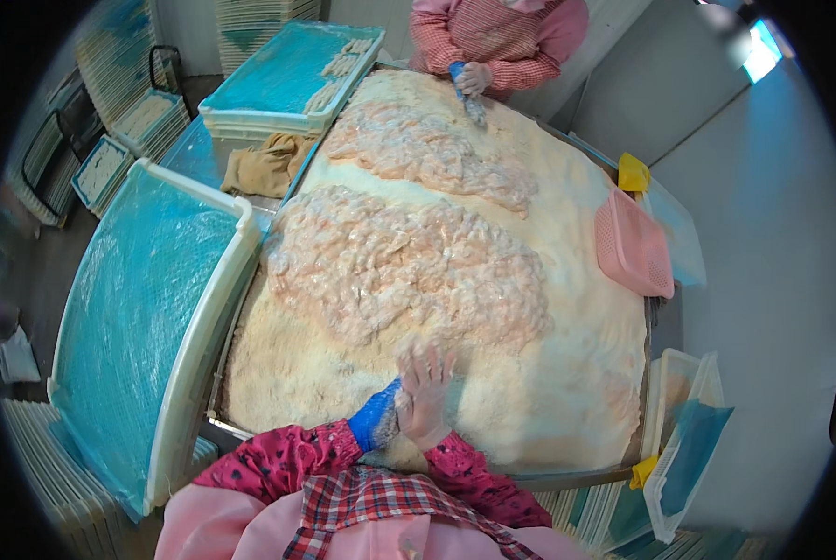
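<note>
My right hand (424, 392), in a thin clear glove, points away from me with its fingers stretched out. It is over the near side of a bed of pale flour-like powder (297, 373). My left hand (378, 417), in a blue glove dusted with powder, meets the right hand near its wrist. The left fingers are mostly hidden there. Just beyond my fingertips lies a wide heap of wet, pale pink pieces, like raw meat (409, 266). A second, similar heap (427, 154) lies farther off, with a strip of powder between them.
Across the table a person's gloved hands (474, 79) meet over the powder. A tilted blue-lined tray (147, 308) stands left; another tray (269, 79) lies behind a brown cloth (267, 166). At right are a pink basket (631, 243) and trays (689, 457). Stacked trays (110, 65) stand far left.
</note>
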Action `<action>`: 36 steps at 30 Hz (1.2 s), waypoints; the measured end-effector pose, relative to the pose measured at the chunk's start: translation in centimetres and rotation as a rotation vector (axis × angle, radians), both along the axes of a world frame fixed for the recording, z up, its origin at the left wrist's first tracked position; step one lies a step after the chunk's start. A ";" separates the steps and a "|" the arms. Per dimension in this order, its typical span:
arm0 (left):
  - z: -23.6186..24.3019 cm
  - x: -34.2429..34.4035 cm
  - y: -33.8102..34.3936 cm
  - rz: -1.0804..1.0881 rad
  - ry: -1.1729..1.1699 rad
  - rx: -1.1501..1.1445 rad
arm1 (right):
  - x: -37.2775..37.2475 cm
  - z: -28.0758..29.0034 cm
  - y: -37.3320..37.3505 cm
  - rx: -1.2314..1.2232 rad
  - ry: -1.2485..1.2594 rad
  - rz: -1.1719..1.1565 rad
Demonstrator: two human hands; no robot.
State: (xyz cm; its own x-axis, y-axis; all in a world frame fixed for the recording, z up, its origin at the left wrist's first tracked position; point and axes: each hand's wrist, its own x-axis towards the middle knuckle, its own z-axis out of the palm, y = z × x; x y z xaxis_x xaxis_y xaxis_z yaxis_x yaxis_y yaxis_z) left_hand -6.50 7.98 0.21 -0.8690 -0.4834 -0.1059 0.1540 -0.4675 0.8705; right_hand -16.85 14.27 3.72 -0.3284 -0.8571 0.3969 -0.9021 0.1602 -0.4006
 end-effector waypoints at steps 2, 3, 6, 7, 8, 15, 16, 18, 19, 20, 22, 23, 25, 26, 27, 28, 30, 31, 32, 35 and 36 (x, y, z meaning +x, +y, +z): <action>2.9 -0.9 -1.1 -0.094 -0.032 0.871 | -0.6 1.1 -1.0 -0.045 -0.151 -0.145; -0.6 -0.6 -0.1 -0.070 -0.044 0.739 | -0.5 2.2 -1.1 -0.086 -0.183 -0.019; -7.6 -4.1 2.4 0.433 0.293 0.221 | 0.3 3.3 -2.4 -0.163 -0.464 0.428; -7.1 -4.2 1.8 0.431 0.255 0.209 | -0.6 3.8 -2.7 -0.188 -0.450 0.334; -6.6 -4.2 1.1 0.433 0.223 0.198 | -2.5 4.3 -3.0 -0.181 -0.394 0.171; 6.0 0.0 -6.8 0.308 0.184 0.677 | -18.0 3.1 -2.9 0.136 0.196 -0.356; 9.4 -0.8 -8.9 0.463 0.179 0.672 | -19.6 3.2 -2.2 0.173 0.205 -0.359; 9.3 2.3 -15.1 0.582 0.402 0.532 | -19.6 2.7 -2.8 0.152 0.211 -0.285; 11.3 4.0 -17.5 0.764 0.283 0.166 | -19.4 2.9 -2.8 0.092 0.225 -0.270; 12.6 6.1 -19.5 0.952 0.178 0.167 | -19.2 2.8 -3.1 0.126 0.199 -0.268; 11.5 10.6 -24.1 1.128 -0.235 -0.377 | -18.9 2.9 -3.4 0.195 0.162 -0.290; 8.3 14.7 -27.2 0.896 -0.446 -0.349 | -18.6 2.9 -3.9 0.211 0.173 -0.297; 6.7 15.4 -27.8 0.640 -0.617 -0.250 | -18.2 3.6 -4.3 0.244 0.112 -0.328; 5.9 15.4 -28.1 0.503 -0.697 -0.199 | -18.2 3.8 -4.4 0.264 0.084 -0.350; 5.3 14.3 -28.5 0.499 -0.568 -0.217 | -19.1 3.2 -3.9 0.252 0.106 -0.334; 5.3 13.9 -29.0 0.471 -0.541 -0.261 | -20.0 2.0 -3.7 0.241 0.126 -0.320; 5.8 13.1 -29.4 0.404 -0.481 -0.331 | -21.0 2.1 -3.1 0.269 0.096 -0.354; 6.3 12.1 -28.8 0.472 -0.518 -0.425 | -20.8 2.9 -3.2 0.308 0.048 -0.411; 6.7 11.3 -28.2 0.537 -0.556 -0.517 | -20.3 4.1 -3.2 0.146 -0.203 -0.427; 8.5 10.2 -23.7 0.597 -0.325 -0.751 | -16.1 7.0 -1.1 -0.027 -0.480 -0.304; 9.1 8.7 -21.2 0.578 -0.267 -0.711 | -14.7 7.0 0.1 -0.027 -0.495 -0.244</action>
State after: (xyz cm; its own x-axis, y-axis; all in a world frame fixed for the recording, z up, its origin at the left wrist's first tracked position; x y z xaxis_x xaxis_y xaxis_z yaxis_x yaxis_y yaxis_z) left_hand 2.20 -13.19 9.34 -0.4652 -0.8579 0.2182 -0.0494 0.2713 0.9612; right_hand -31.54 14.33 10.67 -0.6694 -0.7244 0.1649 -0.5429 0.3254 -0.7742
